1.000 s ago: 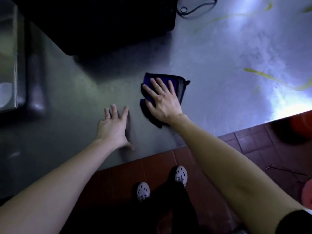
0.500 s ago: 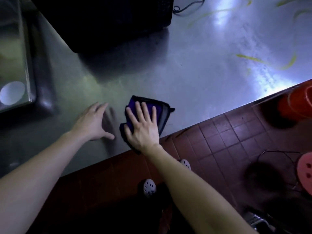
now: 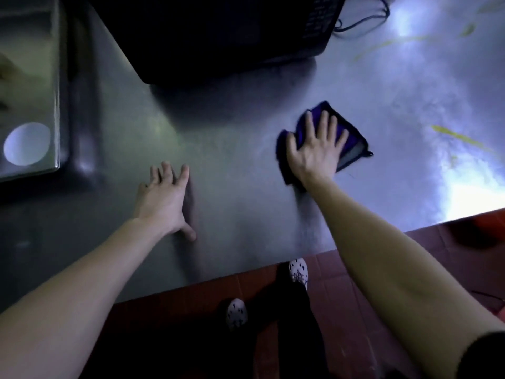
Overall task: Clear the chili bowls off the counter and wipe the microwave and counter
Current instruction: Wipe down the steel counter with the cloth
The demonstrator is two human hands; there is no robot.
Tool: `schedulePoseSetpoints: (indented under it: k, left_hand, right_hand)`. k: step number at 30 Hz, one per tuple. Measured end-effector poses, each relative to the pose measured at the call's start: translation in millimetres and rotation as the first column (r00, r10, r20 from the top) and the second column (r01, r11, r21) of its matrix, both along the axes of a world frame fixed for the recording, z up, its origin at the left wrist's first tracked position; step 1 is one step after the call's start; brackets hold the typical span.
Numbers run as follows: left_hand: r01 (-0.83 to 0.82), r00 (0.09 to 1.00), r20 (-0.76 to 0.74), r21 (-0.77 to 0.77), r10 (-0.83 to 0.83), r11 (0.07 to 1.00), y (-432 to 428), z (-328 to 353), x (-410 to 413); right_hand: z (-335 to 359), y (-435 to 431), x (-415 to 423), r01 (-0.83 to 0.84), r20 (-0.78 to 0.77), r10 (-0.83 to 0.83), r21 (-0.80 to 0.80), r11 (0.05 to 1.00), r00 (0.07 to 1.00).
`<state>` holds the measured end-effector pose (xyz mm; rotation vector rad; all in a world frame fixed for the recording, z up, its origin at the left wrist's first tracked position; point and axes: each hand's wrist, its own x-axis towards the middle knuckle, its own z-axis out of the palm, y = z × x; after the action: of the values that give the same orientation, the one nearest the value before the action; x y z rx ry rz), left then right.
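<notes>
Purple folded cloth lies under the flat, spread right hand on the steel counter, wiping. Left hand braces open, holding nothing. Next, probably sweep right toward the yellow streaks.

One view only, head-worn, looking steeply down from above the steel counter and close over it. The black microwave sits at the top edge, so the camera faces toward it, across the counter. The near counter edge cuts diagonally below the microwave, with red floor tiles and the person's shoes straight beneath the lens.
</notes>
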<state>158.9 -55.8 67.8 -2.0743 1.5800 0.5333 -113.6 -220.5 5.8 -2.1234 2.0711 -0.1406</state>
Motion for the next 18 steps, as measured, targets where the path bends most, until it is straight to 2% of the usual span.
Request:
schedulePoseSetpoints:
  k: [2, 4, 6, 8, 10, 12, 14, 16, 18]
  left_hand:
    - [-0.011, 1.0, -0.015, 0.033, 0.012, 0.999, -1.3, 1.4, -2.8]
    - [-0.032, 0.999, -0.015, 0.059, 0.032, 0.998, -1.7, 4.6, -4.2]
    - [-0.052, 0.998, -0.039, 0.084, 0.056, 0.995, -1.8, 9.1, -6.6]
    - [-0.065, 0.996, -0.05, 0.099, 0.07, 0.993, -2.3, 11.4, -8.2]
    - [-0.054, 0.997, -0.043, 0.101, 0.059, 0.993, -3.3, 12.7, -8.8]
    - [-0.052, 0.998, -0.037, 0.101, 0.056, 0.994, -2.0, 12.0, -6.0]
    - [-0.033, 0.998, -0.041, 0.098, 0.037, 0.995, -0.8, 10.0, -2.5]
    - [-0.007, 1.0, -0.023, 0.076, 0.009, 0.997, 0.8, 8.3, -0.7]
    - [-0.002, 1.0, -0.009, 0.065, 0.002, 0.998, 2.1, 7.8, -0.1]
  right_hand:
    - [-0.4, 5.0, 67.8, -0.225, 0.028, 0.226, -0.037, 0.974, 0.974]
    - [5.1, 34.4, 119.2, -0.488, 0.039, 0.489, -0.029, 0.872, 0.871]
    - [10.5, 56.5, 120.9, -0.709, 0.069, 0.706, 0.032, 0.705, 0.705]
    - [4.9, 43.0, 75.3, -0.804, 0.074, 0.801, 0.038, 0.593, 0.594]
    - [-0.5, -0.8, 12.0, -0.768, 0.04, 0.767, 0.0, 0.641, 0.64]
    - [1.3, -52.9, -35.4, -0.642, 0.0, 0.642, 0.017, 0.767, 0.767]
    - [7.7, -90.0, -33.3, -0.505, -0.033, 0.506, 0.041, 0.862, 0.862]
    - [6.7, -96.0, 16.0, -0.486, -0.037, 0.486, 0.021, 0.874, 0.873]
    - [3.7, -79.0, 87.8, -0.595, -0.01, 0.595, -0.017, 0.803, 0.803]
